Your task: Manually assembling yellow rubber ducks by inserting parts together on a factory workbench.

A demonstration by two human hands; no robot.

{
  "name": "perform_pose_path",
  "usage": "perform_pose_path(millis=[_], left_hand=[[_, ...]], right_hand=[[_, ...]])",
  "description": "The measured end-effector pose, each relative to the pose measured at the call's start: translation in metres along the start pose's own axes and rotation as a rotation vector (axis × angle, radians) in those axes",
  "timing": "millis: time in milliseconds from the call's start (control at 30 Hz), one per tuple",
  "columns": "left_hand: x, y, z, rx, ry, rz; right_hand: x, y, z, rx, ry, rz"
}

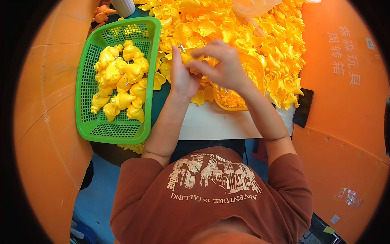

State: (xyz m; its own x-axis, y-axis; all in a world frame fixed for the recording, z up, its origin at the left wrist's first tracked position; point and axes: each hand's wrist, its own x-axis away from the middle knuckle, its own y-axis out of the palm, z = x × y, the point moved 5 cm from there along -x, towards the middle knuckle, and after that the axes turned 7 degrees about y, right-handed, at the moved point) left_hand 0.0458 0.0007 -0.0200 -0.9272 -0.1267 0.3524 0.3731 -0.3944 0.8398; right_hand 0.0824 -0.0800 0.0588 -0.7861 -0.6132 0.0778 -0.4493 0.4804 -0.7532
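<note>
My left hand point(182, 76) and my right hand point(221, 65) meet above the work table, both closed around a small yellow plastic toy part point(187, 58). A thin metal pin sticks up near my left thumb. Behind and under my hands lies a big heap of yellow plastic toy halves point(260, 36). Under my right wrist sits an orange basket point(254, 67) with small yellow pieces in it. To the left, a green mesh basket point(87, 81) holds several assembled yellow toy figures point(122, 81).
Tall orange bin walls point(345, 122) curve around both sides of the table. A black phone point(303, 107) leans at the right edge. A white board point(215, 124) forms the table's front. An orange toy figure point(101, 14) and a white cup point(123, 7) stand at the far left.
</note>
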Motion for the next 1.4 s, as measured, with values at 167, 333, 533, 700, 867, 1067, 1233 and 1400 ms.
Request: perform_pose_path(millis=[167,333,533,700,867,1067,1233,1400], left_hand=[[0.0,0.01,0.004,0.021,0.036,-0.229],[-0.001,0.01,0.005,-0.011,0.058,-0.226],[0.0,0.009,0.005,-0.034,0.077,-0.191],[0.001,0.009,0.002,-0.023,0.062,-0.19],[-0.003,0.006,0.006,-0.142,0.142,-0.108],[0.013,0.013,-0.01,-0.221,-0.012,-0.159],[0.015,0.015,-0.017,-0.262,-0.014,-0.185],[0.017,0.018,-0.02,-0.288,0.044,-0.114]], right_hand=[[-0.042,-0.032,0.024,0.78,-0.224,0.521],[-0.054,-0.018,0.034,1.012,-0.134,0.294],[-0.043,-0.033,0.035,0.682,-0.351,0.462],[-0.056,-0.02,0.045,0.932,-0.282,0.324],[-0.028,-0.064,0.047,-0.351,-0.218,0.324],[0.025,-0.044,0.018,-0.556,-0.015,-0.356],[0.04,-0.033,0.019,-0.258,0.039,0.153],[0.066,-0.023,-0.003,0.17,-0.33,0.487]])
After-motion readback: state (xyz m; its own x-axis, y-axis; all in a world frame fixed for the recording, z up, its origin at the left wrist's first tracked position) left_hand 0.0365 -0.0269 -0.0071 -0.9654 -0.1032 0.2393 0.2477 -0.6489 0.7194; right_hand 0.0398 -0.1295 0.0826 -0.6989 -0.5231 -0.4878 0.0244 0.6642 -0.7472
